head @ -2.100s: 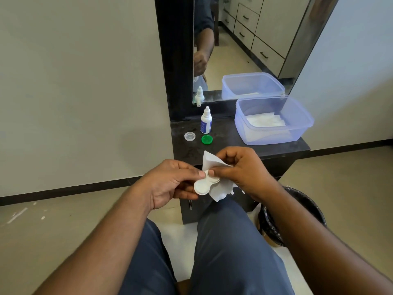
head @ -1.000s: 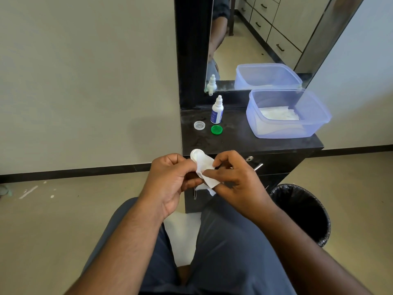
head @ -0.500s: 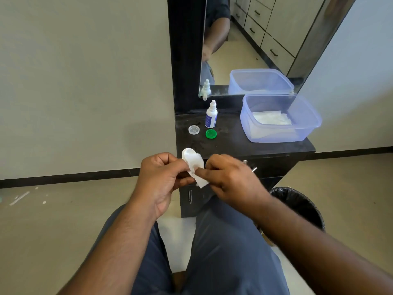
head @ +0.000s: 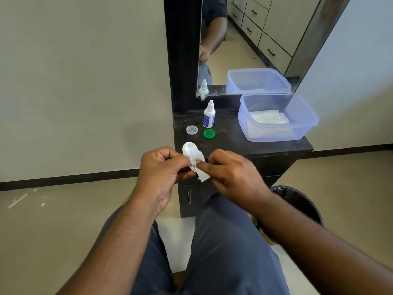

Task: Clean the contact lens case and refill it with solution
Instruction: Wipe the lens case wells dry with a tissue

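My left hand grips the white contact lens case above my lap; one round well sticks up past the fingers. My right hand pinches a white tissue and presses it with a fingertip into the case's lower well, which the tissue hides. On the black dresser top stand a small white solution bottle with a blue label, a clear cap and a green cap.
A clear bluish plastic tub holding white tissues sits on the right of the black dresser. A mirror rises behind it. A black-lined waste bin stands on the floor beside my right knee.
The case has turned from lying sideways to one well pointing up. The tissue has been bunched smaller and pushed into the lower well.
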`<state>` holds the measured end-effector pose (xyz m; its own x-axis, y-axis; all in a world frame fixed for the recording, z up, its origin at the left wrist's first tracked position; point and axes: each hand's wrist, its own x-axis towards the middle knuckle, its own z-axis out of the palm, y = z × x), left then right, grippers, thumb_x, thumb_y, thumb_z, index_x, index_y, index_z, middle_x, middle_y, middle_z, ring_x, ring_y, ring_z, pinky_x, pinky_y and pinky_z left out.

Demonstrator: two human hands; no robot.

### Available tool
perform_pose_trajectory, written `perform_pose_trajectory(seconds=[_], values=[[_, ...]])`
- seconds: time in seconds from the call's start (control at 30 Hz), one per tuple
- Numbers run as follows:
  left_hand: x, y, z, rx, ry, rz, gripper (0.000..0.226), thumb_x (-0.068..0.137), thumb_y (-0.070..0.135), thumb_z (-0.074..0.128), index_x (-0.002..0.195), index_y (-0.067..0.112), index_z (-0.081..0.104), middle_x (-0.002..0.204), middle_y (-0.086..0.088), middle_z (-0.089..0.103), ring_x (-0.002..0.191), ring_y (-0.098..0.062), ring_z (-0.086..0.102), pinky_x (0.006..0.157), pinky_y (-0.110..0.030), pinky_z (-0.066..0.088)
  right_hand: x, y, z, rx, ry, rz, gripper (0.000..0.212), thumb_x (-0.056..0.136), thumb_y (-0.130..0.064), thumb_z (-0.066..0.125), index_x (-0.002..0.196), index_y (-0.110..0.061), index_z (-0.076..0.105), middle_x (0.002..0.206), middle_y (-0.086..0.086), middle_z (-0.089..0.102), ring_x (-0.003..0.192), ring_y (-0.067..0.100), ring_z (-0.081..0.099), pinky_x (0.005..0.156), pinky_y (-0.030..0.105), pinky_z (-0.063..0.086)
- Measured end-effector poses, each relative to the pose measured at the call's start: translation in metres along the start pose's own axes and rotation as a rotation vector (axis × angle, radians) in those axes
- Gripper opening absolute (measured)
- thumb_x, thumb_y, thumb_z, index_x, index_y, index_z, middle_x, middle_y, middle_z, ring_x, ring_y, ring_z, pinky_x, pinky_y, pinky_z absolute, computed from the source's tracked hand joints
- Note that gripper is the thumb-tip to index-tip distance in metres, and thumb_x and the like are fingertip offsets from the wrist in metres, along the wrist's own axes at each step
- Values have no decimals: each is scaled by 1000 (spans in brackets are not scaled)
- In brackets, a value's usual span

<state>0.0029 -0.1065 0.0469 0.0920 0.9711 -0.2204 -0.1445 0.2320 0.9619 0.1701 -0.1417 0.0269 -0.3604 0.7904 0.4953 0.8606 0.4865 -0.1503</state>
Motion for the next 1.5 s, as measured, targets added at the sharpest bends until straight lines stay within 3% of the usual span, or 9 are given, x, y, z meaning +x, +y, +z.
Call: perform_pose_trajectory(seconds=[0.17, 0.37, 0.53, 0.7, 0.9, 1.23, 1.3, 1.4, 1.5], values=[[0, -2, -4, 25, 2, 21, 21, 75, -14, 66, 61, -3, 56, 54, -10, 62, 54, -23, 65, 58, -36, 61, -7, -25, 12, 657, 4, 422, 16, 88, -10, 65, 102, -9, 74, 83, 0, 53, 76, 9, 55, 68, 9, 41], [-5, -9, -5, -16, -7, -10, 27, 74, -14, 69, 57, 0, 53, 61, -17, 62, 59, -27, 68, 58, -34, 60, -6, -7, 0, 168, -129, 181, 29, 86, -18, 64, 114, -19, 69, 88, -5, 49, 72, 7, 48, 58, 14, 35], [-3, -8, -9, 18, 23, 14, 24, 73, -13, 70, 58, -1, 56, 58, -14, 61, 56, -25, 64, 57, -35, 59, -5, -26, 5, 650, -133, 389, 13, 88, -10, 65, 97, -7, 74, 84, -9, 48, 77, 3, 53, 66, 9, 40], [-8, -16, -8, 54, 24, -12, 32, 74, -13, 70, 51, 8, 62, 61, -14, 65, 62, -29, 67, 67, -43, 61, -2, -11, -9, 42, -221, 89, 33, 85, -28, 48, 107, -23, 72, 84, 0, 51, 67, 16, 52, 52, 17, 29], [-4, -15, -7, 24, 25, -3, 33, 71, -13, 71, 49, 9, 60, 62, -18, 62, 63, -33, 65, 63, -39, 60, -6, -20, 1, 414, -195, 277, 24, 89, -15, 59, 110, -15, 72, 90, -7, 45, 78, 13, 54, 66, 20, 41], [2, -7, 4, 12, 66, 39, 31, 77, -9, 70, 53, 8, 60, 60, -11, 63, 61, -26, 67, 59, -33, 59, -3, -34, 6, 32, -43, 366, 38, 90, -26, 41, 114, -18, 68, 80, -1, 53, 63, 15, 52, 50, 17, 30], [0, -9, 5, 1, 79, 38, 29, 78, -8, 68, 55, 7, 59, 57, -8, 62, 59, -23, 66, 58, -32, 58, -1, -43, 12, 349, -28, 582, 28, 95, -17, 47, 111, -13, 69, 76, -4, 51, 63, 10, 49, 53, 13, 31], [1, -7, 1, -28, 80, 43, 31, 78, -8, 69, 53, 7, 59, 61, -11, 63, 59, -22, 66, 55, -28, 56, 0, -48, 10, 1357, 58, 956, 24, 98, -11, 48, 101, -9, 73, 67, 5, 53, 52, 8, 41, 54, 21, 36], [3, -4, -2, -42, 71, 50, 28, 78, -9, 69, 55, 4, 59, 63, -14, 64, 63, -26, 69, 58, -31, 57, -3, -49, 10, 1726, 212, 1019, 28, 96, -12, 47, 93, -11, 74, 78, 10, 64, 64, 15, 53, 63, 27, 46]])
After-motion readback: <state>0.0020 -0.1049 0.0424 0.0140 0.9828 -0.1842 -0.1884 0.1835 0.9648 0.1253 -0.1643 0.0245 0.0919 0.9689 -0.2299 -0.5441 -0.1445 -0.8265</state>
